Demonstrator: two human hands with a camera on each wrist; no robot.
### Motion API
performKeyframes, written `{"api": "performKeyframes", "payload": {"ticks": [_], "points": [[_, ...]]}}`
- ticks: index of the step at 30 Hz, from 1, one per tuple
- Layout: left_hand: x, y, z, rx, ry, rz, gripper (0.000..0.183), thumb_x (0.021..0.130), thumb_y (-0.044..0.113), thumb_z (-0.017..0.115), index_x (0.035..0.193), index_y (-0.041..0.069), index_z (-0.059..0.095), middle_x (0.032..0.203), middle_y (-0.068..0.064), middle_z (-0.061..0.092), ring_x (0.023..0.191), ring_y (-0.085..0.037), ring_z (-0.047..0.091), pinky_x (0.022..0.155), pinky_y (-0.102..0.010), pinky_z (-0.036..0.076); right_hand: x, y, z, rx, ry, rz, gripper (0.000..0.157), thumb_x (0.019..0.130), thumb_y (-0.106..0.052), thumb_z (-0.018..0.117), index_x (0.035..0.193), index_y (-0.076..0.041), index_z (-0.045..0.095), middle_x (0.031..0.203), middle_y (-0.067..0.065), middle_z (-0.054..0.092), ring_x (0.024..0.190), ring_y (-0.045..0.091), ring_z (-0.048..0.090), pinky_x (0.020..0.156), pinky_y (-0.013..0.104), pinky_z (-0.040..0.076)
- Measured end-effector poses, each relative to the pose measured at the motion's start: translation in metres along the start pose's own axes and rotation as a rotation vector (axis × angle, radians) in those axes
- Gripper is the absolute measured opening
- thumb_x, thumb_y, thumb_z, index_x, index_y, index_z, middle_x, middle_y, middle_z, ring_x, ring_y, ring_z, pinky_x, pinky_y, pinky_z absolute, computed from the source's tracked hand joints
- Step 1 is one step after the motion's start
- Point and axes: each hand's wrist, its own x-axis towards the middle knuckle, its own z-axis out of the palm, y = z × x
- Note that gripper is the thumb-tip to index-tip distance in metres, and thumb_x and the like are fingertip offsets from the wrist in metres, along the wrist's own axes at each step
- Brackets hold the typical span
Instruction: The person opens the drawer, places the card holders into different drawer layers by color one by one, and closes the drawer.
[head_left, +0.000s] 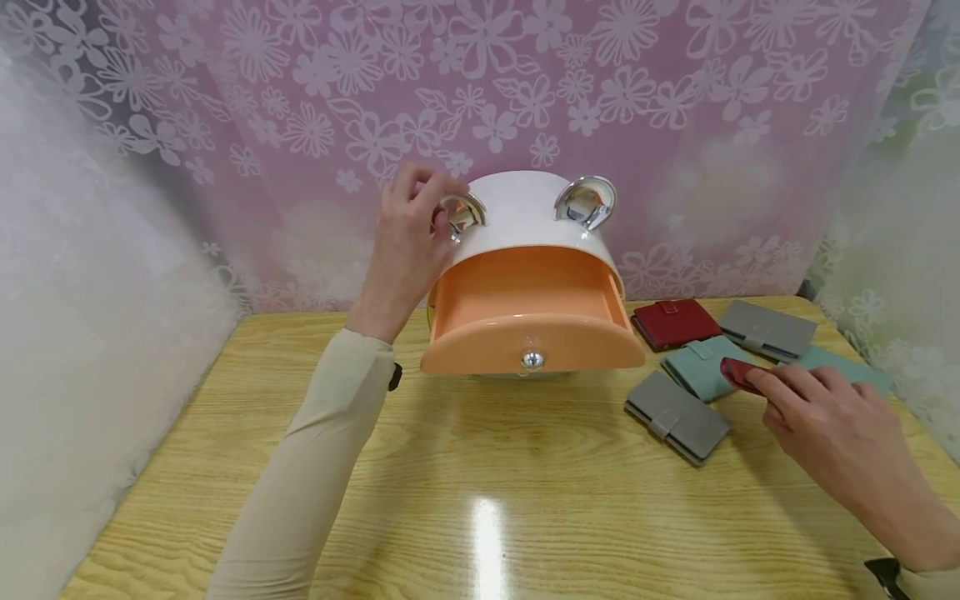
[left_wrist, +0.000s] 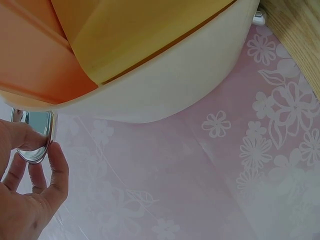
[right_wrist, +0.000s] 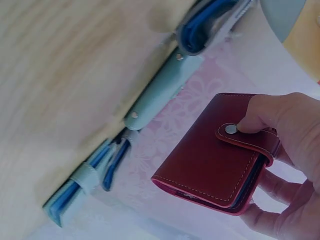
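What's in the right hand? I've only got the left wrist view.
Observer: The right hand holds a dark red wallet.
Operator: Anyone touching the front of the drawer?
Observer: No, neither hand is on the drawer front or its round silver knob.
Operator: More wallets around?
Observer: Five on the table, to the right of the drawer: a red one, a near grey one, a far grey one, a mint one, and a second mint one partly covered by the right hand in the head view.
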Motion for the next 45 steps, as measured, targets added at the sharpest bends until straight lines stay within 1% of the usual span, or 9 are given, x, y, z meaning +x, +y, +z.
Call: {"api": "performKeyframes", "payload": {"ticks": [6,11,15,21,25,32,38,42,45], "points": [[-0.001,0.0,0.0,0.0,0.0,-0.013,0.024,0.096,-0.005,0.053,0.11,0.007,0.069,0.111,-0.015,0.056,0.104,-0.032,0.054,0.087,-0.037,0.041,0.008,-0.002,-0.006,0.006,0.004,-0.008,0.066,0.107,-0.04,0.015,0.107,-0.003,0.07,0.086,0.019,0.066,0.062,0.037,0.054,0.039,0.043,0.034],[-0.001,-0.001,0.0,0.0,-0.001,-0.005,0.025,0.095,-0.006,0.053,0.11,0.007,0.069,0.11,-0.015,0.055,0.104,-0.032,0.054,0.09,-0.038,0.041,0.011,-0.004,-0.009,0.009,0.004,-0.003,0.066,0.108,-0.04,0.017,0.108,-0.003,0.071,0.089,0.019,0.068,0.064,0.038,0.055,0.04,0.044,0.036],[-0.001,-0.001,0.001,-0.002,-0.001,-0.001,0.026,0.095,-0.006,0.052,0.111,0.007,0.069,0.111,-0.015,0.055,0.104,-0.032,0.053,0.089,-0.038,0.042,0.016,-0.005,-0.012,0.017,0.012,-0.008,0.066,0.107,-0.04,0.018,0.111,-0.002,0.072,0.092,0.019,0.068,0.065,0.038,0.056,0.04,0.045,0.037],[0.0,0.0,0.001,0.002,0.001,0.003,0.026,0.095,-0.006,0.053,0.111,0.007,0.069,0.111,-0.016,0.055,0.099,-0.031,0.054,0.088,-0.038,0.043,0.024,-0.008,-0.018,0.022,0.011,-0.011,0.066,0.106,-0.041,0.018,0.113,-0.003,0.071,0.092,0.019,0.068,0.068,0.039,0.058,0.046,0.053,0.046],[0.0,0.0,0.001,-0.004,0.0,0.0,0.026,0.095,-0.006,0.053,0.111,0.007,0.069,0.111,-0.016,0.055,0.098,-0.031,0.055,0.088,-0.038,0.043,0.029,-0.011,-0.022,0.027,0.006,-0.018,0.068,0.107,-0.042,0.017,0.113,-0.002,0.071,0.092,0.02,0.068,0.07,0.041,0.06,0.05,0.056,0.048],[-0.001,-0.001,0.002,-0.003,0.002,0.001,0.024,0.095,-0.005,0.055,0.111,0.007,0.068,0.11,-0.016,0.055,0.096,-0.032,0.056,0.09,-0.039,0.043,0.038,-0.014,-0.027,0.027,0.025,-0.031,0.068,0.108,-0.04,0.016,0.114,-0.001,0.071,0.095,0.023,0.068,0.07,0.043,0.059,0.05,0.057,0.048],[-0.001,-0.001,0.001,0.006,-0.009,-0.016,0.024,0.096,-0.003,0.054,0.111,0.009,0.068,0.111,-0.015,0.055,0.1,-0.032,0.054,0.088,-0.038,0.044,0.044,-0.016,-0.029,0.028,0.043,-0.026,0.067,0.108,-0.04,0.016,0.117,-0.002,0.07,0.098,0.024,0.069,0.071,0.043,0.057,0.048,0.054,0.045],[-0.001,0.0,0.001,0.007,-0.012,-0.021,0.025,0.096,-0.003,0.054,0.112,0.009,0.068,0.112,-0.015,0.055,0.1,-0.031,0.053,0.088,-0.038,0.045,0.047,-0.017,-0.029,0.039,0.075,-0.02,0.061,0.107,-0.036,0.021,0.117,-0.002,0.071,0.098,0.023,0.069,0.07,0.042,0.056,0.047,0.054,0.043],[-0.001,0.0,0.001,0.008,-0.011,-0.02,0.024,0.096,-0.003,0.054,0.112,0.009,0.068,0.111,-0.015,0.055,0.098,-0.031,0.055,0.089,-0.039,0.045,0.051,-0.019,-0.03,0.04,0.092,-0.018,0.056,0.105,-0.031,0.025,0.118,-0.002,0.071,0.098,0.023,0.069,0.073,0.044,0.059,0.048,0.055,0.044]]}}
